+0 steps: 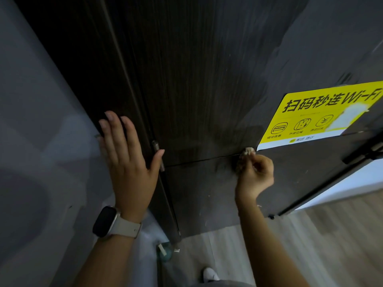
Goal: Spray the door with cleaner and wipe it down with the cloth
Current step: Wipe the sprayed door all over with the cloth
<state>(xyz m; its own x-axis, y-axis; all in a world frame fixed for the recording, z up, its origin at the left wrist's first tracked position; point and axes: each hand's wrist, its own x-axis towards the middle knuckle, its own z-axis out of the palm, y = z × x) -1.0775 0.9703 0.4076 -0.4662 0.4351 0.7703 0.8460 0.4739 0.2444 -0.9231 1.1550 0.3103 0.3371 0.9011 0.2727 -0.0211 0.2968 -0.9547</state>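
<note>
Nearest to you, at the bottom of the view, a white shoe (210,274) stands on the pale wood floor (300,245), and a small greenish object, possibly a bottle (164,252), lies at the foot of the door frame; it is too blurred to identify as the cleaner.

Your left hand (129,160) is next, with a watch (112,221) on the wrist. The fingers are straight and spread, the palm lies flat against the dark door frame (124,79) beside the hinge (155,145), and it holds nothing.

Your right hand (256,172) is at about the same height, further to the right. Its fingers are curled and pinch a small bunched cloth (245,154), which they press against the door (207,90) at a thin horizontal seam (196,160) that crosses the panel.

The door stands directly ahead of both hands and rises away from you, its long axis vertical. The seam runs left to right, from the hinge side toward the yellow Wi-Fi sticker (319,117), whose lower left corner sits just above and to the right of the cloth. The door handle (364,152) lies beyond, at the right edge.

The right hand is the working hand; the left only braces. Judged from this position, the wipe follows the seam sideways, and you keep the cloth below the sticker edge to avoid lifting its corner.
</note>
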